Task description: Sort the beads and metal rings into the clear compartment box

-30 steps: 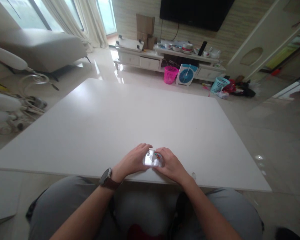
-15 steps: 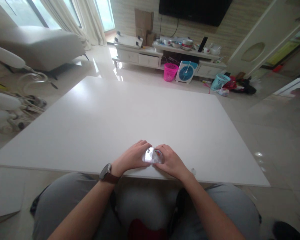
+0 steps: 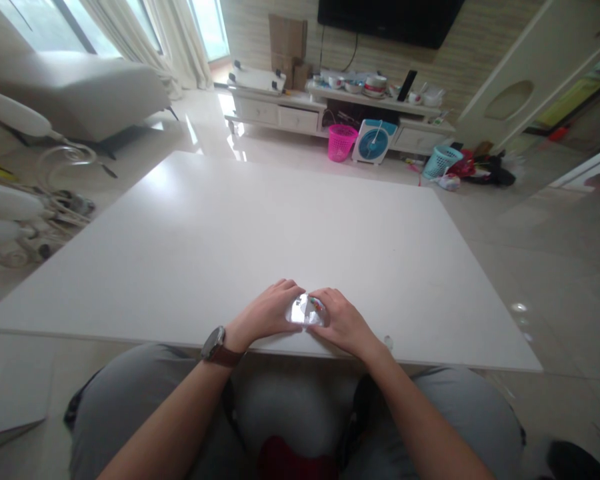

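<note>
Between my two hands, close to the near edge of the white table, is a small shiny, silvery object with some red and green spots at its right. Glare hides what kind of thing it is. My left hand grips its left end, thumb toward me and fingers on the far side. The right end is held the same way by my right hand. Past my right wrist, a small clear round piece lies at the table edge.
Beyond the table stands a low white TV cabinet with dishes on top. In front of it are a pink basket and a blue-and-white box fan. A light blue basket stands to the right, near bags on the floor.
The hands stay almost in place around the shiny object. Its glare pattern has shifted a little, as if it were tilted slightly. The view has moved very slightly.
</note>
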The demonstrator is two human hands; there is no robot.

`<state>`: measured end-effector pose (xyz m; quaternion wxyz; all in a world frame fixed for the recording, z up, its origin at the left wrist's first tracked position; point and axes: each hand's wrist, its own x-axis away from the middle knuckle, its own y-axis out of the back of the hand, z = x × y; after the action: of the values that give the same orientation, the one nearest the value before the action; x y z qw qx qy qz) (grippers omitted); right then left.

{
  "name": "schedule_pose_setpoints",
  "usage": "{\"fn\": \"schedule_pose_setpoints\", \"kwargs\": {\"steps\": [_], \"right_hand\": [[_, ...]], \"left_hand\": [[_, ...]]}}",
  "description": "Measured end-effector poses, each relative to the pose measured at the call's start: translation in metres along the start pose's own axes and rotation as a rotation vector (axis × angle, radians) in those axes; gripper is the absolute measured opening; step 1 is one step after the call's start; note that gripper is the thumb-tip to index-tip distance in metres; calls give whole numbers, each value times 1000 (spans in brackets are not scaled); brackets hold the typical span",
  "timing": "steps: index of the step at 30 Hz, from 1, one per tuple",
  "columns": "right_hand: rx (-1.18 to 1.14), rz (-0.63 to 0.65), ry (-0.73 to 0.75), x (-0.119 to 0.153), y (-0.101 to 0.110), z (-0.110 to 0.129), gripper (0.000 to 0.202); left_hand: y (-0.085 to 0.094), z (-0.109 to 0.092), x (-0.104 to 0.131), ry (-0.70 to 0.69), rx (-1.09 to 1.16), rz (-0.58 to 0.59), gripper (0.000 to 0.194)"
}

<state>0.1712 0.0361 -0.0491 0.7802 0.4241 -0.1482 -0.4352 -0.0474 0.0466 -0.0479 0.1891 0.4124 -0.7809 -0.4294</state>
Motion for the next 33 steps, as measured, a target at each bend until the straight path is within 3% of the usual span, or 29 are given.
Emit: {"fn": "schedule_pose_setpoints", "kwargs": {"steps": [4, 9, 18, 26, 29, 33], "right_hand": [[-15, -46, 44, 0, 0, 1, 49], [-21, -154, 36, 4, 4, 4, 21], [126, 83, 161, 13, 7, 6, 20], [319, 218, 138, 11, 15, 19, 18], [359, 234, 141, 12, 14, 22, 18], [279, 152, 195, 14, 10, 16, 15]], "left_hand": [[-2, 2, 0, -7, -7, -4, 52], [-3, 3, 2, -13, -9, -18, 59], [-5, 4, 1, -10, -16, -23, 64], [-1, 0, 1, 2, -35, -8, 47], [-1, -1, 0, 10, -45, 3, 41], [-2, 0, -1, 4, -41, 1, 38]]}}
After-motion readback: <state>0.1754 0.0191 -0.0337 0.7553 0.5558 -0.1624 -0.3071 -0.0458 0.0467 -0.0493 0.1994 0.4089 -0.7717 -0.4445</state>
